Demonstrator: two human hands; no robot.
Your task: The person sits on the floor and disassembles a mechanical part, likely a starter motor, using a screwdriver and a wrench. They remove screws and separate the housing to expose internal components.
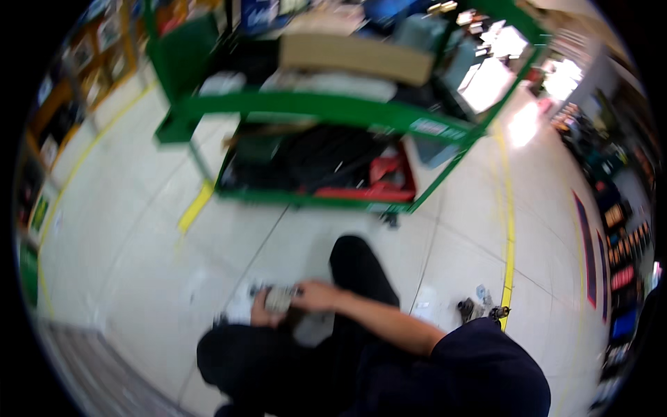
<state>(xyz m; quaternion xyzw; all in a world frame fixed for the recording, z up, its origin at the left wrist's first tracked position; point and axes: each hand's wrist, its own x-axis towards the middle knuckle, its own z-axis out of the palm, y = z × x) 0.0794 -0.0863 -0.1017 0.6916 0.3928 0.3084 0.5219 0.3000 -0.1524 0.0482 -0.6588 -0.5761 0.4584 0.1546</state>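
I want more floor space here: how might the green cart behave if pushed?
The green cart would probably feel heavy, since both visible levels are loaded. It may roll, as what looks like a caster shows beneath it. Jumbled contents of the red bin might shift.

Left hand [260,311] holding pale part [279,300], right hand [316,296] touching; green cart [299,104] ahead.

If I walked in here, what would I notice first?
The green cart across the top centre, loaded on both shelves, would likely catch your eye first. Lower down, left of centre, the left hand and right hand hold a greyish part. A yellow line marks the floor at right.
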